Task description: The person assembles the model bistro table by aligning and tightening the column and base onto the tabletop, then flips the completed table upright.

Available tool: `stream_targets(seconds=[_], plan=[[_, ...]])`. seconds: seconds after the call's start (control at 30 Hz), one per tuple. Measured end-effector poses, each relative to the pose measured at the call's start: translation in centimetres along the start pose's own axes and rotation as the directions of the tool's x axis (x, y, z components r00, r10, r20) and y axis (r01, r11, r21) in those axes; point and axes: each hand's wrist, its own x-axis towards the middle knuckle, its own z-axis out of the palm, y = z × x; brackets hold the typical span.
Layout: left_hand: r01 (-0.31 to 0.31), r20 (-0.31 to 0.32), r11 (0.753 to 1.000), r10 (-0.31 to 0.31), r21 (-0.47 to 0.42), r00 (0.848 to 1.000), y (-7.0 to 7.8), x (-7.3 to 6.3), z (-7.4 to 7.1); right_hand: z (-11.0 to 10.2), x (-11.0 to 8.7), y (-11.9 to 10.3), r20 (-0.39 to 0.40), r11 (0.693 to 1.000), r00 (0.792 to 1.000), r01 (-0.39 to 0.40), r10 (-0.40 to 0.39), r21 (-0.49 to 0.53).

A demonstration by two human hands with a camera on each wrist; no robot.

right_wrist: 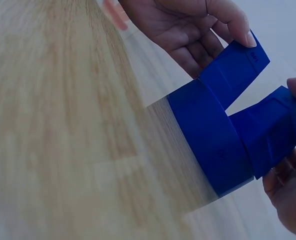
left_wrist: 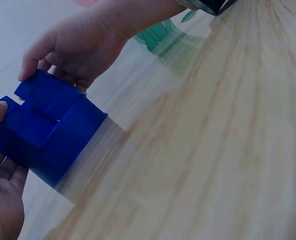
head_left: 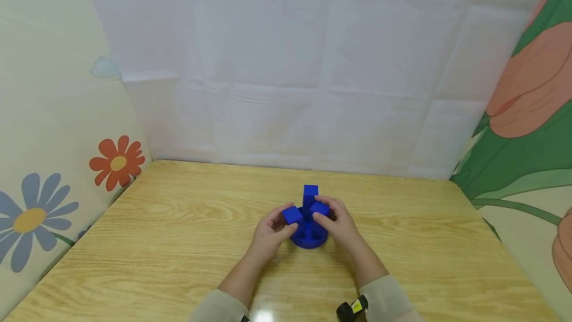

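Observation:
A round blue base (head_left: 309,243) with raised walls stands on the table, and several blue pieces rise from it. My left hand (head_left: 267,236) pinches the left blue block (head_left: 292,214) between thumb and fingers. On the other side, the right blue block (head_left: 320,208) is held by the thumb and fingers of my right hand (head_left: 343,225). A third, taller-looking blue block (head_left: 310,195) stands upright at the back, untouched except where a right fingertip overlaps it. In the right wrist view, both held blocks lean outward from the base wall (right_wrist: 208,137), their lower ends at its rim.
The wood-grain table (head_left: 187,212) carries the base near its middle. A white cloth (head_left: 277,63) hangs behind the far edge, with flower-printed panels (head_left: 44,113) at both sides. A black strap device (head_left: 352,308) sits at my right wrist.

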Motion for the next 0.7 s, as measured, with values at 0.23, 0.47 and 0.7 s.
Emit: stream_targets(seconds=[0.23, 0.47, 0.7], plan=[[-0.010, 0.003, 1.000, 0.010, -0.006, 1.000, -0.03, -0.05, -0.05, 0.13, 0.21, 0.33, -0.031, 0.997, 0.997, -0.063, 0.064, 0.051], [-0.004, 0.011, 1.000, 0.004, -0.017, 1.000, -0.15, 0.02, -0.11, -0.03, 0.30, 0.80, -0.077, 0.990, 0.994, -0.071, 0.081, 0.119], [-0.007, 0.006, 1.000, 0.007, -0.004, 1.000, -0.11, 0.03, -0.10, -0.64, -0.27, 0.89, -0.099, 0.989, 0.991, -0.077, 0.089, 0.124]])
